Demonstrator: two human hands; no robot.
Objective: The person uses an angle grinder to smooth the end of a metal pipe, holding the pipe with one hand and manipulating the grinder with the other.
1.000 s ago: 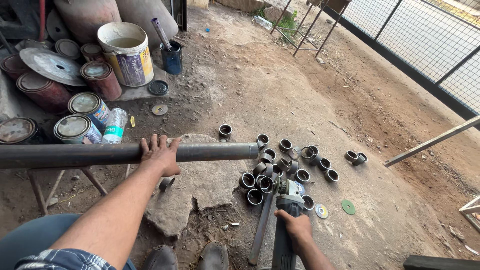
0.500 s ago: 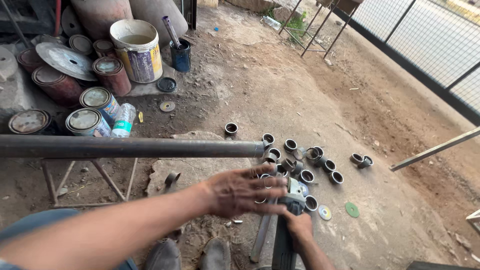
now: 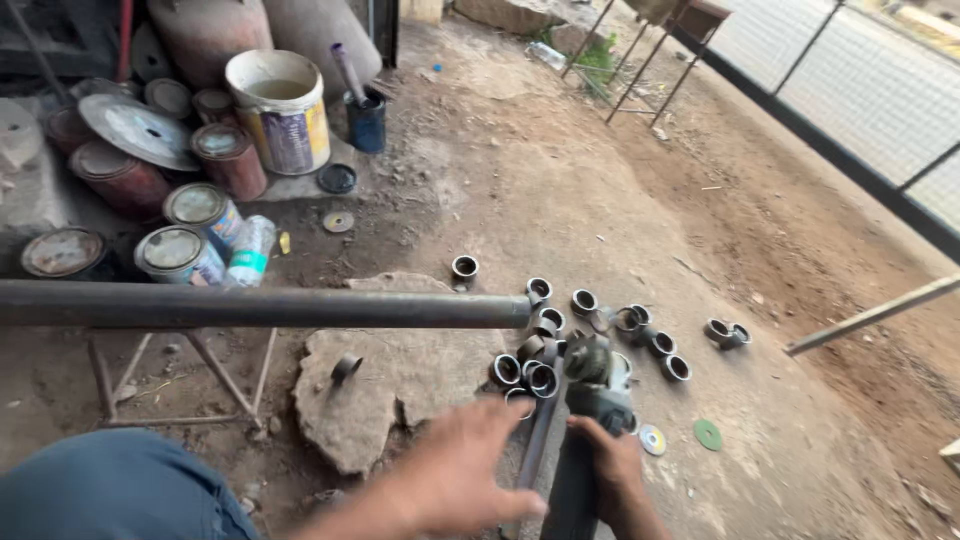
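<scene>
Soft, even daylight fills the yard, brightest toward the fence (image 3: 840,120) at upper right, where the ground beyond washes out pale. Shadows are faint and diffuse; the darkest patch sits at upper left behind the cans (image 3: 190,210). The pipe (image 3: 260,306) casts only a weak shadow on the dirt. No strong glare shows, just a dull sheen on the can lids. The left hand (image 3: 465,475) is smeared by motion blur, and the right hand (image 3: 615,470) on the grinder (image 3: 595,375) is slightly soft. The rings (image 3: 545,345) and mid-ground stay reasonably sharp. Straight lines bow a little toward the edges.

Bare dirt floor (image 3: 600,190), wire-mesh fence (image 3: 850,80) at right, daylight.
</scene>
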